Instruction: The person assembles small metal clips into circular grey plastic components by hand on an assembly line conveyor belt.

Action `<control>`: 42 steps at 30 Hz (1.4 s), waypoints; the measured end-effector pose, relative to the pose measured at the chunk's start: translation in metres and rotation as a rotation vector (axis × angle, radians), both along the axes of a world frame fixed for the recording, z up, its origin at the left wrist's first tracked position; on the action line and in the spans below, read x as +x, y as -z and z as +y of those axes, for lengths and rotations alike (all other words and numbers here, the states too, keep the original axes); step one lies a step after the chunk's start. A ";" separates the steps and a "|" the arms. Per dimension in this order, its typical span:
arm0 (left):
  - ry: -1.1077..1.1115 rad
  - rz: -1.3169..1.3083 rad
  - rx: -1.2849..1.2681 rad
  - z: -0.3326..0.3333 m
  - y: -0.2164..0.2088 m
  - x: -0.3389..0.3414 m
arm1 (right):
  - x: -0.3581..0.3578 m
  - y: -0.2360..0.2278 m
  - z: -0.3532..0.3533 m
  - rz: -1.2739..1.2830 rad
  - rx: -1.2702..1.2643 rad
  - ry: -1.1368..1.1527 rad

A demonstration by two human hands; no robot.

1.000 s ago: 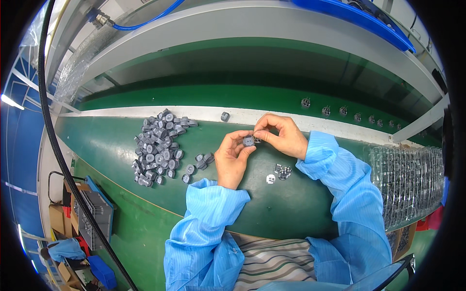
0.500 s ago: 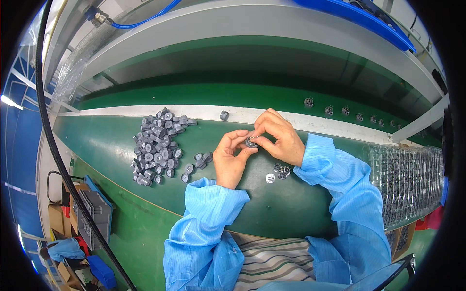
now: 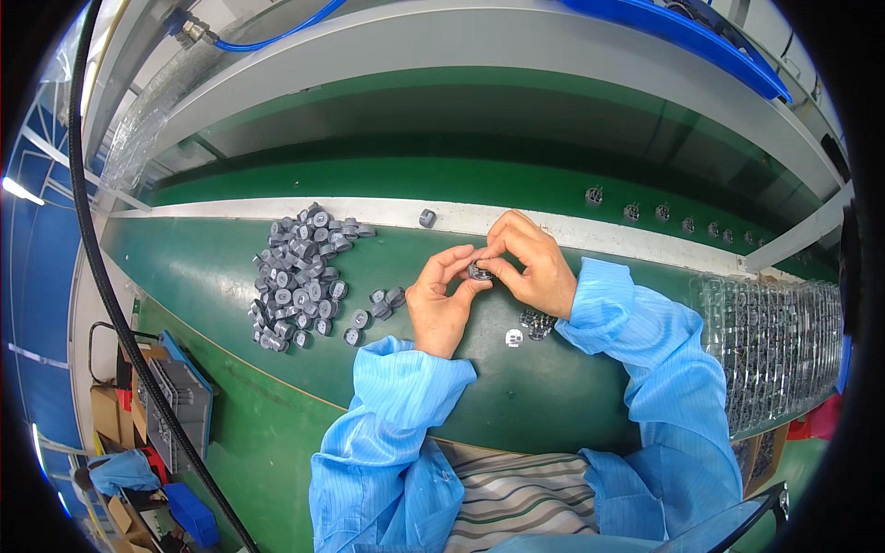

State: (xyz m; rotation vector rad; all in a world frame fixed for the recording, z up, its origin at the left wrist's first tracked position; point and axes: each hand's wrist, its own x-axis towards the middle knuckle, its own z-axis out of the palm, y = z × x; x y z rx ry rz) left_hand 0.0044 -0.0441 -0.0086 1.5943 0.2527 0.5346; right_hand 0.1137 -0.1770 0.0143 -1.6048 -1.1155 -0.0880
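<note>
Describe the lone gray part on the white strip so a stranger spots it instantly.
Find the white strip crossing the green workbench beyond the left hand. On it, right of the big gray heap, sits one small gray part. Unlike the similar heaped ones, it stands alone.

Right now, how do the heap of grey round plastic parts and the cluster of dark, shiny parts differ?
The heap of grey round plastic parts spreads wider than the cluster of dark, shiny parts. The heap is grey; the cluster mixes dark and silvery tones. The heap lies left of the left hand; the cluster beside the blue right sleeve. Both rest on the green tabletop.
</note>
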 end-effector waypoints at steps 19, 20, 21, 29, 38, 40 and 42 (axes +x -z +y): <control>-0.362 0.076 1.253 0.041 0.002 0.032 | 0.103 0.039 -0.036 -0.400 -0.284 0.451; -0.351 0.083 1.244 0.052 0.010 0.035 | 0.114 0.049 -0.044 -0.401 -0.362 0.526; -0.341 0.087 1.289 0.061 0.016 0.037 | 0.119 0.050 -0.048 -0.403 -0.422 0.544; -0.340 0.106 1.131 0.066 0.018 0.044 | 0.077 0.033 -0.044 -0.475 -0.231 0.496; -0.359 0.049 0.563 0.087 0.039 0.052 | 0.010 0.042 -0.034 0.144 -0.179 0.177; -0.358 0.034 0.557 0.085 0.041 0.053 | 0.013 0.053 -0.045 0.225 -0.191 0.207; -0.272 -0.097 0.290 0.075 0.041 0.054 | 0.011 0.057 -0.052 0.497 -0.055 0.163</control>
